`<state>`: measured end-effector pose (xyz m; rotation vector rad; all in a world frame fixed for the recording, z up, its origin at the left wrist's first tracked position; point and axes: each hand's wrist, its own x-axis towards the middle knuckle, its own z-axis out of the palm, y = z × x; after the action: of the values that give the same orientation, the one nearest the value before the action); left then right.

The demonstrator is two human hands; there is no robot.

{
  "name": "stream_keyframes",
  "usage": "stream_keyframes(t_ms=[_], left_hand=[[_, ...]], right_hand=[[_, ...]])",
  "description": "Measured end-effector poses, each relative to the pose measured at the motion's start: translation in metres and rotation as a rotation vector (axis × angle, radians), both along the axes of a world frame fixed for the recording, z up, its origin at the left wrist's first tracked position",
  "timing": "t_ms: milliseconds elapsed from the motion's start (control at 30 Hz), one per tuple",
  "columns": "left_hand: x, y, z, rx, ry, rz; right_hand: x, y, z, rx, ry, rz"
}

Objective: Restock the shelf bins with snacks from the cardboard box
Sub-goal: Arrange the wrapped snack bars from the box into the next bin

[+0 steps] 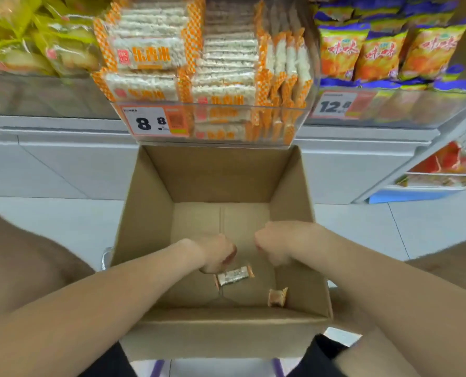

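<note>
Both hands down inside the cardboard box [155,213], apart. Left hand [215,253] sits right over the silver-orange packet [234,276] on the box floor; fingers hidden, can't tell if it's gripped. Right hand [276,247]: fingers hidden too. 2nd packet [277,297] in the box's near-right corner. Best bet: one packet per hand, pinch crimped ends, then up to the clear bin [221,106] above the box's far wall.

The cardboard box [221,175] is plain brown board, matt and slightly fibrous. The snack packet [234,276] lying in it is wrapped in shiny, crinkled plastic film. The shelf bin [253,110] above is clear hard plastic, glossy, with a smooth printed price tag [155,122] on its front. The blue-and-orange bags [378,55] look like slick glossy film. The floor [63,221] is pale tile with a soft sheen.
</note>
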<state>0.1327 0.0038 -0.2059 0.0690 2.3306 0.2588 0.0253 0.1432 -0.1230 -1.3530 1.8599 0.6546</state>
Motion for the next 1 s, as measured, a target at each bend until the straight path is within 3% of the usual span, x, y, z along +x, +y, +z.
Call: stream_keyframes(t_ms=[167,300,467,667,800,1000], left_hand=[[0.000,0.020,-0.081,-0.109,-0.185,-0.258],[-0.005,0.036,-0.104,-0.136,-0.151,-0.444],[0.003,0.038,-0.140,-0.170,-0.147,-0.465],[-0.009,0.010,-0.131,-0.064,-0.063,-0.172],[-0.010,-0.007,-0.124,0.107,-0.050,0.090],[-0.007,-0.028,-0.097,0.297,-0.135,0.447]], right_hand=[[-0.003,0.012,-0.062,0.134,-0.093,-0.017],[0.008,0.013,-0.086,0.320,-0.059,0.091],[0.020,0.018,-0.119,0.576,0.002,0.243],[0.019,0.030,-0.152,0.600,0.153,0.431],[0.027,0.034,-0.168,0.577,0.133,0.350],[0.030,0.022,-0.129,0.372,-0.008,0.205]])
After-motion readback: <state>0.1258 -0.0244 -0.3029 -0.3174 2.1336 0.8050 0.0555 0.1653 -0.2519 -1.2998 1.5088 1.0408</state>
